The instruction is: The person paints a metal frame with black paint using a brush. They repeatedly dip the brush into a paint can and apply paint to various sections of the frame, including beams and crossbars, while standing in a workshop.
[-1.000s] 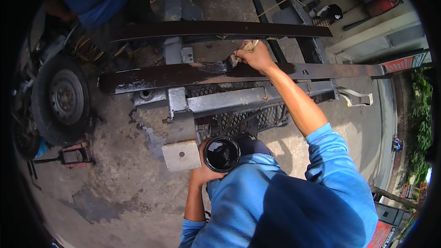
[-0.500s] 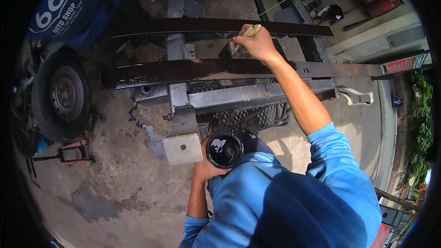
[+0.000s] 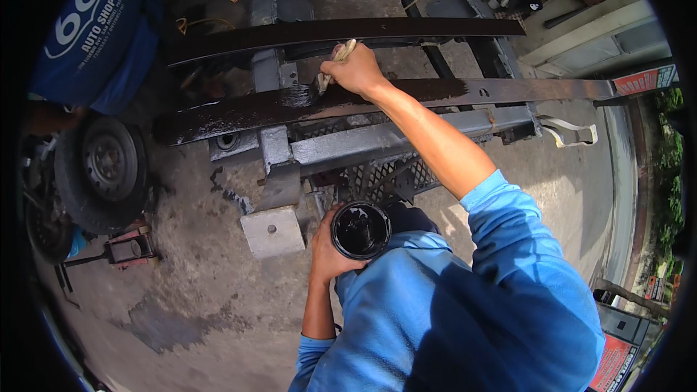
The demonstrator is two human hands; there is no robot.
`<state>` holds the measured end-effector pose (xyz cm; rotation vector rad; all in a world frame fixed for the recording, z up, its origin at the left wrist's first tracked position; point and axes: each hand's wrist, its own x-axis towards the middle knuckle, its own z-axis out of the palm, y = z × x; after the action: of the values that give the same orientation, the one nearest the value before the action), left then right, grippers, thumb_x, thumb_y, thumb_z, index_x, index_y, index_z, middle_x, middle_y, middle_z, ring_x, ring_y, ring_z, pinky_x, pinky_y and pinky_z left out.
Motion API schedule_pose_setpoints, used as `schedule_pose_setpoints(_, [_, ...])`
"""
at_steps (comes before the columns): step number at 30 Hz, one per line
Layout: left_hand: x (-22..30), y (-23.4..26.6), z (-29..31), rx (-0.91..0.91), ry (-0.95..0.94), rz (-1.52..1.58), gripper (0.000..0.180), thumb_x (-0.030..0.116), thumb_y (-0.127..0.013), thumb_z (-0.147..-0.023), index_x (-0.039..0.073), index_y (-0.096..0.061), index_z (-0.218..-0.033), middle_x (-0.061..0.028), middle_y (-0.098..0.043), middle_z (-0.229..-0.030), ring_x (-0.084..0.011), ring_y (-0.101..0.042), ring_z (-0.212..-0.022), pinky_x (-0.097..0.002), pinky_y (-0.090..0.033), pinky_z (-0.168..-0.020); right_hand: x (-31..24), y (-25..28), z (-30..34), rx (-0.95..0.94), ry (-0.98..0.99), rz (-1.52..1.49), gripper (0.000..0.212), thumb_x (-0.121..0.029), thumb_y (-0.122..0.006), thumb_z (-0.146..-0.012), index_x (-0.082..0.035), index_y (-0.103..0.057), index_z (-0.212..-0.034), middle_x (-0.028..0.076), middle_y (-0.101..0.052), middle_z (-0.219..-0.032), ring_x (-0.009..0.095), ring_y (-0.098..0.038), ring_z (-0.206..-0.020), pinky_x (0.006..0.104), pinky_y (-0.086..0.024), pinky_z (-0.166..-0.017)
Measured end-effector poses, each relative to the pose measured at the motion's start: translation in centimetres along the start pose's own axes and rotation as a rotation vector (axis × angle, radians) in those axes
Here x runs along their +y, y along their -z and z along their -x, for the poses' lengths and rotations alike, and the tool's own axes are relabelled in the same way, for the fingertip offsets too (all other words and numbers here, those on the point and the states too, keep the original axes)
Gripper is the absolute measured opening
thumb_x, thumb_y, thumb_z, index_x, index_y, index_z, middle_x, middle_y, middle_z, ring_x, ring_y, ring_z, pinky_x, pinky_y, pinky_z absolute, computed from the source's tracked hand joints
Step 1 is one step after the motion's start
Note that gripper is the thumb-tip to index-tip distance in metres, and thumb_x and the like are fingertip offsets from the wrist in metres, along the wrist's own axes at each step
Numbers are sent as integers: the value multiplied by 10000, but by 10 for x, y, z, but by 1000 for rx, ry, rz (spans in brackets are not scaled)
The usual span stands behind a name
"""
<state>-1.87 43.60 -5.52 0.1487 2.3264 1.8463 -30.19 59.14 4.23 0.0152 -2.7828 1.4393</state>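
A long flat metal bar lies crosswise ahead of me on a grey frame. Wet black paint coats its left part, and its right end looks bare and brownish. My right hand is closed round a paintbrush, whose bristles touch the bar left of its middle beside a fresh shiny streak. Close to my body, my left hand wraps the side of an open round can of black paint. The can's lower part is hidden.
Beyond the bar runs a second dark bar. Below it is a grey frame beam with a pale bracket plate. A wheel and floor jack stand left. Another person in a blue shirt is at the upper left.
My right hand and the brush have moved left and nearer, from above the bar down onto it. My view has shifted slightly, and the can stays in my left hand.
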Motion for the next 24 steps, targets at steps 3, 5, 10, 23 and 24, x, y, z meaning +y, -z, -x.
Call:
schedule_pose_setpoints(3, [2, 0, 2, 20, -1, -29, 1096, 339, -897, -377, 20, -442, -1322, -183, -582, -1260, -346, -578, -1156, -414, -457, -994, 2, -5, -2, 112, 8, -69, 212, -132, -719, -723, 50, -629, -662, 157, -660, -659, 200, -656, -571, 324, -523, -554])
schedule_pose_setpoints(5, [3, -2, 1, 9, 5, -17, 1093, 338, -898, -376, 13, -446, -1317, -185, -584, -1252, -343, -579, -1153, -411, -456, -995, 0, -8, 0, 15, 61, -597, 161, -87, -714, -738, 41, -634, -683, 131, -669, -668, 161, -652, -579, 294, -517, -536])
schedule_pose_setpoints(10, [2, -6, 0, 20, -31, 1, 1087, 339, -901, -369, -6, -457, -1299, -190, -598, -1222, -329, -587, -1143, -404, -455, -996, 3, -5, 2, 58, -143, -5, 234, -177, -735, -738, 47, -670, -729, 163, -680, -685, 233, -683, -622, 330, -549, -610])
schedule_pose_setpoints(23, [-5, -18, 8, 33, 22, 148, 1108, 340, -907, -368, 7, -442, -1318, -180, -601, -1221, -313, -586, -1149, -402, -453, -1003, 22, 67, 15, -20, 5, 521, 268, -217, -747, -720, 28, -673, -642, 198, -648, -614, 304, -686, -633, 378, -543, -639])
schedule_pose_setpoints(24, [-5, -16, 7, 30, 2, 106, 1109, 345, -908, -371, 7, -441, -1319, -179, -600, -1222, -312, -585, -1150, -403, -453, -1003, 21, 66, 15, -55, 71, 455, 268, -213, -747, -727, 31, -667, -654, 185, -647, -610, 284, -681, -619, 367, -539, -627])
